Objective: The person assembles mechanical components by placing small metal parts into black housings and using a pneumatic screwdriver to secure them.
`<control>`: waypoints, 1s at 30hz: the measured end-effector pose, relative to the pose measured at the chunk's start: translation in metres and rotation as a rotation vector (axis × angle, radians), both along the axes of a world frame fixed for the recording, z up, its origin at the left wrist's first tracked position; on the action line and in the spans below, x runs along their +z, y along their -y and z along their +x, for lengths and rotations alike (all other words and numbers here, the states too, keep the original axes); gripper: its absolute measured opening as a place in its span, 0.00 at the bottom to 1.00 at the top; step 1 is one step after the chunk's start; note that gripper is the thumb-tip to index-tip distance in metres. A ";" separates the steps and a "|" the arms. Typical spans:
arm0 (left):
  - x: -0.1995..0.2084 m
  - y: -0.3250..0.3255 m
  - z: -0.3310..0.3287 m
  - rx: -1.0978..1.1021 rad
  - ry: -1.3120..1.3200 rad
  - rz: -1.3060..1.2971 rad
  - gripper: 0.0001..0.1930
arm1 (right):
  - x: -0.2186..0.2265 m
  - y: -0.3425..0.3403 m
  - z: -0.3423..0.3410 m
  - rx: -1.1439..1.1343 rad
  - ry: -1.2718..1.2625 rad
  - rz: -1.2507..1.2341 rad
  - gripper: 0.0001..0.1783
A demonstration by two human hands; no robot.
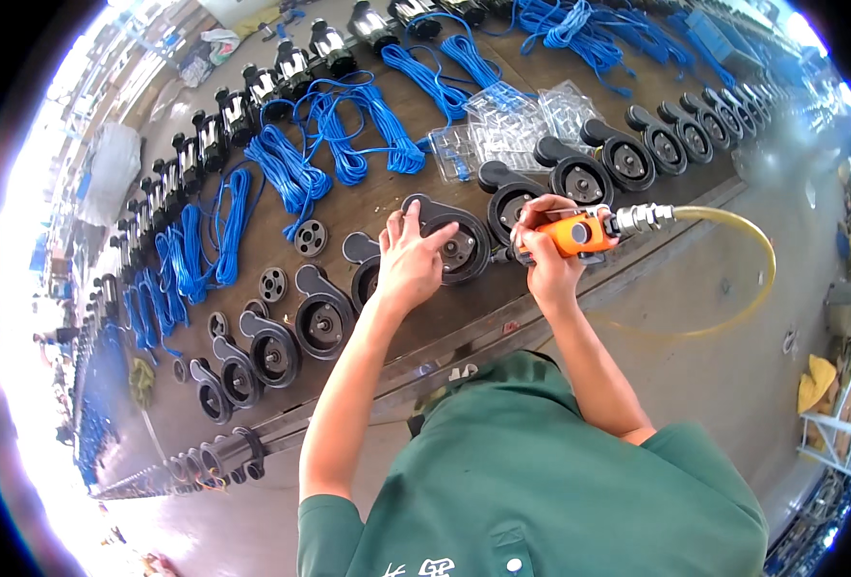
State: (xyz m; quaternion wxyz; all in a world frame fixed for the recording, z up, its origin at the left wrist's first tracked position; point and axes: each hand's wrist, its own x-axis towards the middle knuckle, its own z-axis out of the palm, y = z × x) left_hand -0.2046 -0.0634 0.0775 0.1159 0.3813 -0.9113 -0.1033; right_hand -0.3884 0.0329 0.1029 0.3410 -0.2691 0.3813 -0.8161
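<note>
Presently, a black pump cover (452, 245), judged heavy and rigid, is pressed flat on the table (425, 332) by the open left hand (408, 264), while the orange air tool (579, 234) is gripped by the closed right hand (546, 258).

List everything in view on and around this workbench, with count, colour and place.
black housing: one, black with grey metal centre, bench middle, under the left hand
other black housings: a long row, too many to count exactly, black, along the bench's near edge
blue cable coils: many, blue, behind the housings
clear plastic trays: a few, transparent, bench upper middle
metal cylinder units: a row, silver and black, far edge
small round discs: several, dark, loose between coils and housings
air tool: one, orange with metal fitting
hose: one, yellowish, looping right of the tool
workbench: one, brown
left hand: flat on the black housing
right hand: gripping the air tool
</note>
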 end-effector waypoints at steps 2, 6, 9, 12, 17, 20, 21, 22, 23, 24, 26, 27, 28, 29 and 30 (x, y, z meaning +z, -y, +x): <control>0.009 -0.003 0.000 0.075 -0.057 0.022 0.18 | 0.001 0.003 -0.001 0.030 0.024 -0.031 0.16; 0.008 -0.020 0.000 0.160 -0.038 -0.002 0.15 | -0.001 0.010 -0.004 0.038 0.053 -0.030 0.17; 0.005 -0.030 -0.002 0.209 -0.028 -0.054 0.15 | -0.003 0.015 -0.006 0.050 0.060 -0.042 0.17; 0.008 -0.044 -0.008 0.284 -0.005 -0.048 0.17 | -0.002 0.016 -0.005 0.043 0.059 -0.019 0.16; -0.003 -0.045 -0.021 0.307 0.072 0.015 0.20 | -0.004 0.021 -0.003 0.075 0.063 -0.012 0.17; -0.006 -0.035 -0.021 0.296 -0.008 0.067 0.23 | -0.004 0.021 -0.001 0.062 0.055 0.004 0.16; -0.003 -0.032 -0.019 0.284 -0.007 0.081 0.25 | -0.004 0.020 0.000 0.056 0.052 0.007 0.16; 0.001 -0.029 -0.018 0.273 -0.006 0.095 0.26 | -0.004 0.020 0.000 0.058 0.051 0.008 0.16; 0.003 -0.026 -0.016 0.261 -0.005 0.110 0.28 | -0.005 0.020 0.000 0.060 0.051 0.009 0.16; 0.004 -0.024 -0.017 0.273 -0.009 0.111 0.31 | -0.006 0.020 0.000 0.061 0.048 0.008 0.16; 0.006 -0.022 -0.020 0.311 0.029 0.093 0.30 | -0.009 0.023 0.001 0.063 0.050 -0.009 0.17; 0.008 -0.023 -0.022 0.333 0.047 0.084 0.29 | -0.010 0.024 0.002 0.067 0.050 -0.018 0.17; 0.010 -0.026 -0.025 0.352 0.089 0.063 0.29 | -0.010 0.024 0.002 0.066 0.035 -0.013 0.17; 0.011 -0.029 -0.029 0.371 0.131 0.043 0.29 | -0.011 0.024 0.002 0.065 0.020 -0.009 0.17; 0.012 -0.032 -0.031 0.390 0.173 0.024 0.28 | -0.010 0.024 0.003 0.064 0.004 -0.004 0.17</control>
